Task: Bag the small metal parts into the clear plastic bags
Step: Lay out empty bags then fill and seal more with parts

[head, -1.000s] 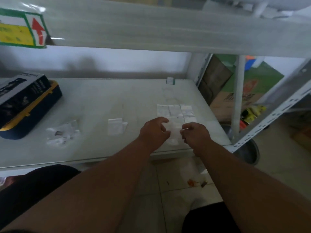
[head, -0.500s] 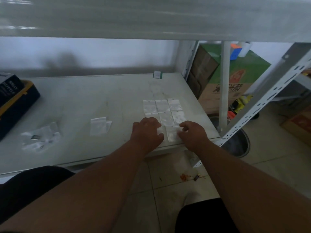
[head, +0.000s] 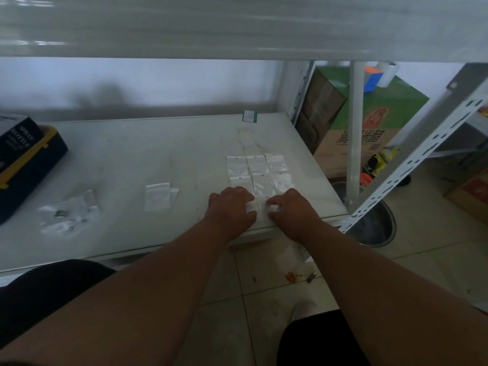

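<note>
Two piles sit far out on the left of the shelf (head: 158, 143): loose small metal parts (head: 60, 213) scattered over crumpled plastic, then, further in, a short stack of empty bags (head: 158, 198), long sides running away from the person. Both lie well apart from the hands, and the left hand is the nearer one to them.

Moving right, the left hand (head: 231, 207) rests knuckles-up on the near row of the grid of filled bags (head: 257, 170), fingers bent and pressing down on a bag; whether they pinch it cannot be told. Just beside it, the right hand (head: 290, 207) grips the newest bag (head: 273, 208) at its near edge, fingertips curled onto it. That bag sits between the two hands, right at the shelf's front lip, its long axis pointing away like its neighbours.

Judging by this, the placing is nearly done, and the next reach goes leftward, across to the parts, a natural job for the left hand.
</note>
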